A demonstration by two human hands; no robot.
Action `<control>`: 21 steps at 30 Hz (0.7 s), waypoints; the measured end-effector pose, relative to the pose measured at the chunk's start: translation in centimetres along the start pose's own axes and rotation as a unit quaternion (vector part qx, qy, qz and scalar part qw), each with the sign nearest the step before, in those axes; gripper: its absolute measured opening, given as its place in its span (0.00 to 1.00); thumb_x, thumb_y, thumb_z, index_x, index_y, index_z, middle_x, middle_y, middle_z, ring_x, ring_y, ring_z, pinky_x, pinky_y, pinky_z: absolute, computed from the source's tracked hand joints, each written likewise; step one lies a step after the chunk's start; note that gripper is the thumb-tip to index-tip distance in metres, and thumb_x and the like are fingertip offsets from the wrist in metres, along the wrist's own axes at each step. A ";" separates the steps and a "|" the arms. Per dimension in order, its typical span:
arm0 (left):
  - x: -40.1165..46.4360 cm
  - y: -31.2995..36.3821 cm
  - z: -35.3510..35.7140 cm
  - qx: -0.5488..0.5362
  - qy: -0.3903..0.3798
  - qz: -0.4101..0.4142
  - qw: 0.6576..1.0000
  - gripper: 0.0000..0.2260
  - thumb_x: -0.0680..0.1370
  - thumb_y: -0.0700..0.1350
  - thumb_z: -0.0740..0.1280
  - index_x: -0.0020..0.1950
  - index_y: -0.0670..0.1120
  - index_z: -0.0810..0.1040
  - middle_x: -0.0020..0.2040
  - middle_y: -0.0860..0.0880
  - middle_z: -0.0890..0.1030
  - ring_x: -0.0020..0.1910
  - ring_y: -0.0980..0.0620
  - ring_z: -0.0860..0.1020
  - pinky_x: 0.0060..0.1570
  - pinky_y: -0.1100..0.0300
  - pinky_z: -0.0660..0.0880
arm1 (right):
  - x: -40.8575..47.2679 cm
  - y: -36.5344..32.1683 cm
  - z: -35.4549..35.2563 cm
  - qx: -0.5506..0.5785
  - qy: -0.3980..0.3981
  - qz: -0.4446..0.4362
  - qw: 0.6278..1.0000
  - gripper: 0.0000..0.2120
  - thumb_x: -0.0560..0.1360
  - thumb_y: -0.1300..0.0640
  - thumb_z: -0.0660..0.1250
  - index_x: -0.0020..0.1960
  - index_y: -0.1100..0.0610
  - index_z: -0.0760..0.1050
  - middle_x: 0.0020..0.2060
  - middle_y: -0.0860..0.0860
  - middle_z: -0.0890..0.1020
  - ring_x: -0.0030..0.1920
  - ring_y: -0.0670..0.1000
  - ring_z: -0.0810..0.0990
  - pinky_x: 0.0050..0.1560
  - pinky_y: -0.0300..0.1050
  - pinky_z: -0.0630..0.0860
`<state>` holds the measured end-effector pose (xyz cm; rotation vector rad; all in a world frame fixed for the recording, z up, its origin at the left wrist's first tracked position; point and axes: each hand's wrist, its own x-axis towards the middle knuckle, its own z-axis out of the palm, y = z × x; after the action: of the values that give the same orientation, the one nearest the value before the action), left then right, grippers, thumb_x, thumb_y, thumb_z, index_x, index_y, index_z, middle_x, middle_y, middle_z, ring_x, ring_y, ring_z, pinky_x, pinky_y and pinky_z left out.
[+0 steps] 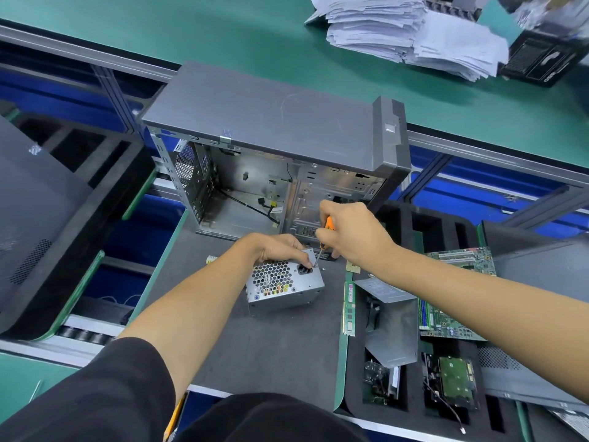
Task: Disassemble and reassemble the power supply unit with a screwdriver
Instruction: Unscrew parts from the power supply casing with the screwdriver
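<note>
Grey foam mat (255, 346) on a green-topped assembly bench, open computer case (274, 148) standing behind. No legible writing anywhere. Left hand (280, 247) curled over the top rear edge of the power supply unit (283, 287), honeycomb grille tilted up toward the camera. Right hand (353, 234) gripping an orange-handled screwdriver (322, 242), shaft slanting down-left, tip at the unit's upper right corner.

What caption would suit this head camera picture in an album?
Left hand steadies a metal power supply while the right hand works a screwdriver at its corner, before an open computer case.
</note>
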<state>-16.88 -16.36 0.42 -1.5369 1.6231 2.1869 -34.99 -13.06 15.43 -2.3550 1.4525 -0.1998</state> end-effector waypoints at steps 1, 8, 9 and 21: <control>0.0 0.0 0.0 0.001 0.002 0.003 1.000 0.11 0.73 0.50 0.76 0.50 0.45 0.86 0.44 0.42 0.86 0.37 0.47 0.82 0.39 0.58 0.79 | 0.0 0.0 0.1 -0.031 0.000 -0.014 0.999 0.05 0.75 0.55 0.65 0.46 0.55 0.69 0.33 0.51 0.77 0.35 0.56 0.80 0.31 0.48 0.75; -0.3 -0.3 0.0 0.000 0.012 0.029 0.999 0.12 0.76 0.49 0.76 0.53 0.42 0.86 0.51 0.40 0.85 0.49 0.45 0.80 0.56 0.51 0.76 | 1.1 0.1 -1.1 -0.074 -0.082 -0.146 0.983 0.09 0.74 0.54 0.64 0.49 0.45 0.65 0.44 0.45 0.69 0.38 0.50 0.73 0.33 0.47 0.68; -0.3 -0.3 -0.1 0.001 0.013 0.033 0.999 0.14 0.76 0.49 0.76 0.55 0.41 0.85 0.52 0.40 0.85 0.50 0.46 0.80 0.58 0.51 0.75 | 1.2 0.2 -1.4 -0.070 -0.093 -0.160 0.980 0.10 0.74 0.56 0.64 0.50 0.45 0.65 0.43 0.44 0.69 0.40 0.50 0.73 0.34 0.49 0.69; -0.4 -0.2 0.1 -0.006 0.003 0.064 0.998 0.12 0.77 0.46 0.74 0.56 0.39 0.85 0.46 0.49 0.87 0.43 0.55 0.83 0.53 0.56 0.76 | 2.1 0.2 -1.4 -0.151 -0.106 -0.166 0.969 0.11 0.75 0.55 0.64 0.42 0.48 0.61 0.34 0.45 0.73 0.33 0.50 0.73 0.28 0.44 0.60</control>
<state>-16.62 -15.99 0.55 -1.4831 1.7589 2.2598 -34.65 -15.34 16.50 -2.7558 1.0412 0.2000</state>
